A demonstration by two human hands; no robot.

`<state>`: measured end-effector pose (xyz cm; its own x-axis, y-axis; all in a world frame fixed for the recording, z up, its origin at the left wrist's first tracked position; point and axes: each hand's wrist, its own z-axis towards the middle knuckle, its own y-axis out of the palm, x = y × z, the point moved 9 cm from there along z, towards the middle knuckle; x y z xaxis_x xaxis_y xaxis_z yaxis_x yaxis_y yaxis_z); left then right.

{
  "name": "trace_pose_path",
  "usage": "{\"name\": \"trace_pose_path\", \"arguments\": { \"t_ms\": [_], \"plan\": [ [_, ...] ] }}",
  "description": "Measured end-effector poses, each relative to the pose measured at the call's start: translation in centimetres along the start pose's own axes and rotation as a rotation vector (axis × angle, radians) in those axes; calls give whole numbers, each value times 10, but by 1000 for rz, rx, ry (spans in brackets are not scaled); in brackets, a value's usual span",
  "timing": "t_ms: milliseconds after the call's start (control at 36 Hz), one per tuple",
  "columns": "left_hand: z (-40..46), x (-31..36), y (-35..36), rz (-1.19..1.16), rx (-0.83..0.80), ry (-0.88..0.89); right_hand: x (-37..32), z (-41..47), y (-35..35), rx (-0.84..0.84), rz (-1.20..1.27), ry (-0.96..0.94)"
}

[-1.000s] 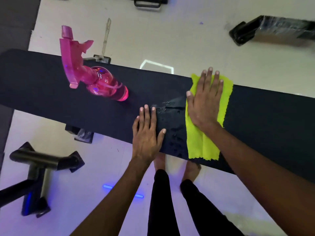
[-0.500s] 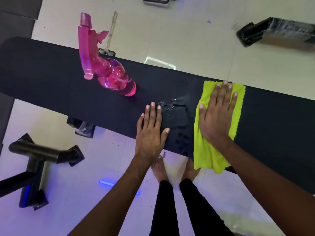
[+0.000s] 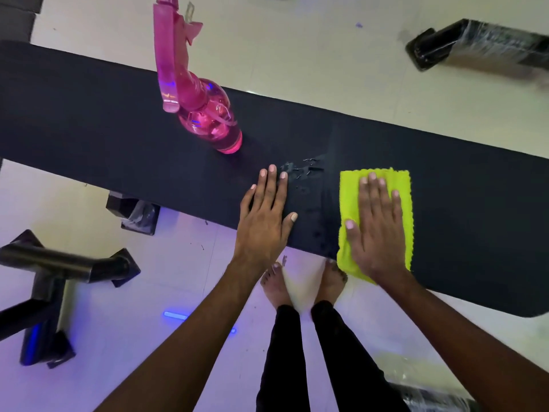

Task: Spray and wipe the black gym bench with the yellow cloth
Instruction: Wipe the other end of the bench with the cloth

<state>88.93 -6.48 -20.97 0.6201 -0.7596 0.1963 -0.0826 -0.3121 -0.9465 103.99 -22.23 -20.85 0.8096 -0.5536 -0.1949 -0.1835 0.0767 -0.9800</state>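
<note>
1. Head view looks down on a black bench [image 3: 118,138] running across the floor [image 3: 297,49]; a pink spray bottle [image 3: 205,114] stands on it, left of both hands.
2. Right hand [image 3: 375,230] lies flat, fingers straight, pressing the yellow cloth [image 3: 347,188] onto the bench near its front edge.
3. Left hand [image 3: 264,221] rests flat on the bench, fingers straight; water drops [image 3: 303,169] sit between the hands.

black gym bench [image 3: 118,144] runs left to right across view | right hand [image 3: 377,230] flat, fingers straight, pressing yellow cloth [image 3: 347,203] at bench's near edge | left hand [image 3: 264,221] flat on bench, left of cloth | water droplets [image 3: 303,171] between hands | pink spray bottle [image 3: 205,114] upright, farther left | bare feet [image 3: 276,283] below
</note>
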Motion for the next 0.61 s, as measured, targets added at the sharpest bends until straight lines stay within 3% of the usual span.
{"name": "trace_pose_path", "arguments": {
  "t_ms": [111, 167, 444, 528, 611],
  "plan": [
    [0, 0, -1, -10, -12, 0, 1, -4, -7, 72, -34, 360],
    [0, -1, -3, -25, -28, 1, -19, -3, -6, 77, -35, 436],
    [-2, -4, -11, -73, -75, 51, -36, 90, -11, -69, -29, -82],
    [-1, -5, -12, -75, -81, 59, -28, 121, -19, -72, -20, -72],
    [-3, -7, -11, -57, -88, 58, -24, 111, -23, -29, -8, 92]
  ]
}}
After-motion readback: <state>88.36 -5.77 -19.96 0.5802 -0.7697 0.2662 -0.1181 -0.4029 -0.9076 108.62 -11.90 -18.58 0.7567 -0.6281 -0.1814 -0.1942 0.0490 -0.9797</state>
